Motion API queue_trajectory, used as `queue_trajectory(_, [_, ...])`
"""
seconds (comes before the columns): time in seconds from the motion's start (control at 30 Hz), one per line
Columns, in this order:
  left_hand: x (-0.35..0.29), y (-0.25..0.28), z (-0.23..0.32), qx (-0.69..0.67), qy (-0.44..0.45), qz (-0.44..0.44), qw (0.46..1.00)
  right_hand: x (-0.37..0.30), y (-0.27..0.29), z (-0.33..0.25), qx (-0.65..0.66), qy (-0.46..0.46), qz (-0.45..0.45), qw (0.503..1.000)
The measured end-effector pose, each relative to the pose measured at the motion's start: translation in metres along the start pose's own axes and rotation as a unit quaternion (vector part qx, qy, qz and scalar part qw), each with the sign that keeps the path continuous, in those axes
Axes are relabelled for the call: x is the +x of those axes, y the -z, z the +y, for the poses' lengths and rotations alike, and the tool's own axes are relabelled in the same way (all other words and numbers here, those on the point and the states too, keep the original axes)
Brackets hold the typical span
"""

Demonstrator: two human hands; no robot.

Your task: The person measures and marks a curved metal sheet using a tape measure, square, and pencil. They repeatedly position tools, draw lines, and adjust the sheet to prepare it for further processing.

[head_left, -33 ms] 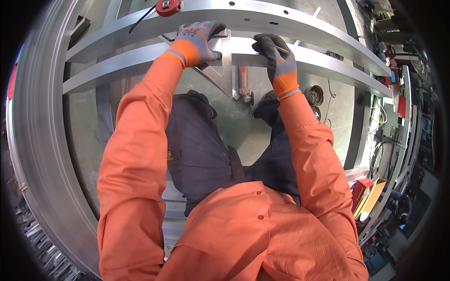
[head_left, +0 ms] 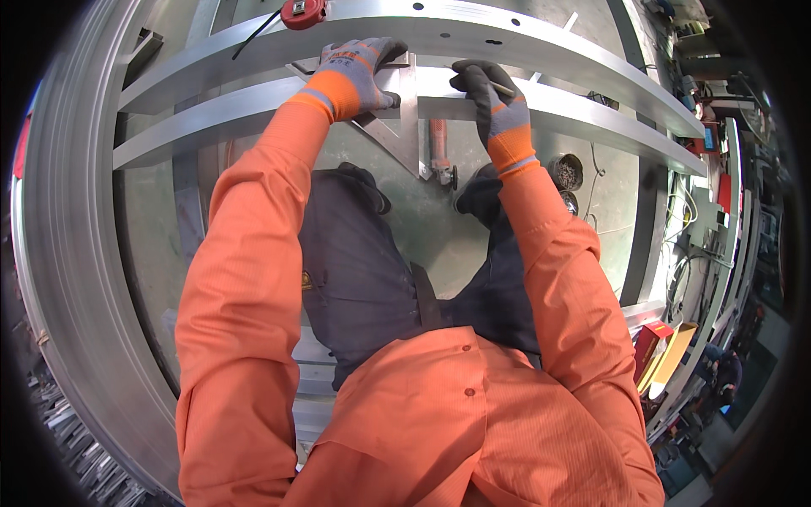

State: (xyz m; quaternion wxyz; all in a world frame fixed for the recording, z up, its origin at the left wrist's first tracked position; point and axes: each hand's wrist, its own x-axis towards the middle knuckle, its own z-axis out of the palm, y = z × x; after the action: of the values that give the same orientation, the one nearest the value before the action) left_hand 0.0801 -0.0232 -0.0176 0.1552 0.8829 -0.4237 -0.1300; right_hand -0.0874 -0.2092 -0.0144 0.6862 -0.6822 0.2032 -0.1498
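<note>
A metal set square lies across the nearer metal beam, clasped by a worker's gloved left hand, thumb at the near side and fingers curled over the far side. The gloved right hand pinches a thin pencil over the same beam, having shifted slightly left since the earlier frame; the left has held its place. Both arms reach forward, the right wrist raised. A red tape measure sits on the farther beam
</note>
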Motion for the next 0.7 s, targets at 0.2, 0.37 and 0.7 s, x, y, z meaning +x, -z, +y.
queue_trajectory(0.2, [-0.002,0.003,0.001,0.016,-0.008,0.003,1.0,0.004,-0.007,0.016,0.015,0.052,-0.011,0.998])
queue_trajectory(0.37, [-0.004,0.01,0.005,0.016,0.006,0.001,1.0,0.002,-0.004,0.019,0.015,0.045,-0.012,0.999])
queue_trajectory(0.7, [0.004,0.006,0.004,0.006,0.042,-0.02,0.999,0.004,-0.002,0.021,-0.082,0.085,-0.026,0.993])
